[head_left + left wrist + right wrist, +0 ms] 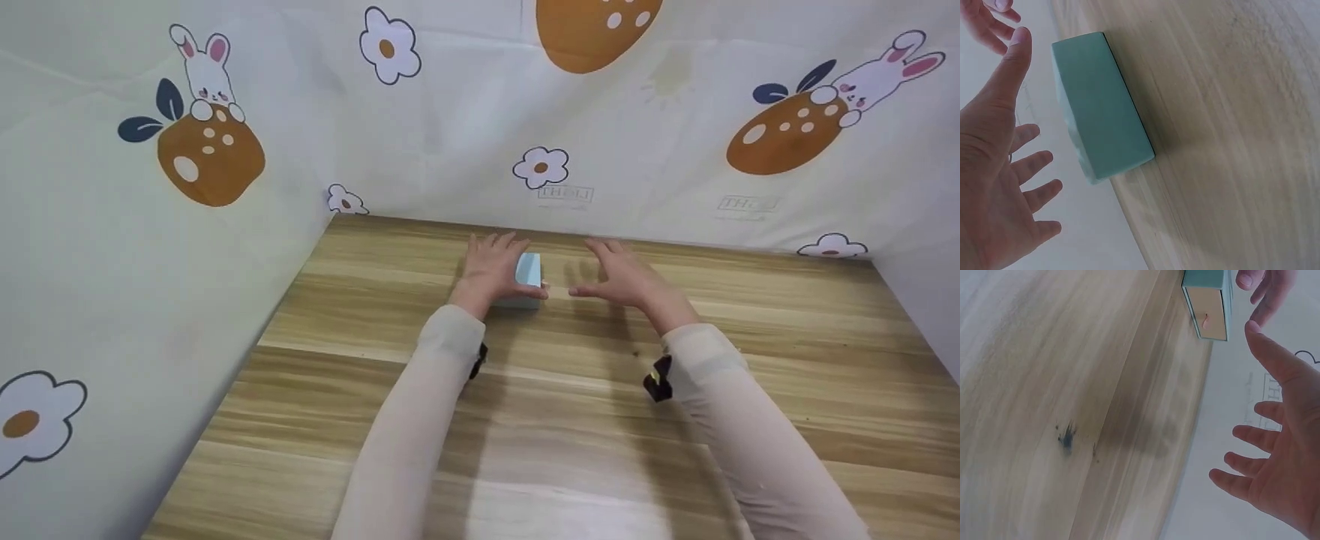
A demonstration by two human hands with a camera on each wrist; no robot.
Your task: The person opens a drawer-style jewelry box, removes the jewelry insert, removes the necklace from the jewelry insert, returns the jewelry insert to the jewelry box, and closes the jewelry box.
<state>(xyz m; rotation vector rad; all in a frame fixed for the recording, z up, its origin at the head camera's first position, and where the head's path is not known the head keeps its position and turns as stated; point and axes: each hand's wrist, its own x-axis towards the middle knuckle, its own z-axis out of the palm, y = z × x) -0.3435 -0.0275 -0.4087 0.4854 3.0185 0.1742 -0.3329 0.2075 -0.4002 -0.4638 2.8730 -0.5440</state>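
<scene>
A small teal drawer box stands on the wooden table near the back wall. Its beige drawer front, with a small pinkish pull loop, faces right toward my right hand. My left hand is spread over the box and hides its left part in the head view. In the left wrist view, the thumb and fingers are apart with nothing between them, and the teal box lies beyond them. To the right of the box, my right hand hovers with fingers spread and holds nothing.
Behind the wooden table hangs a pale cloth printed with rabbits, orange fruits and flowers, which also covers the left and right sides. A dark smudge marks the tabletop below my right hand.
</scene>
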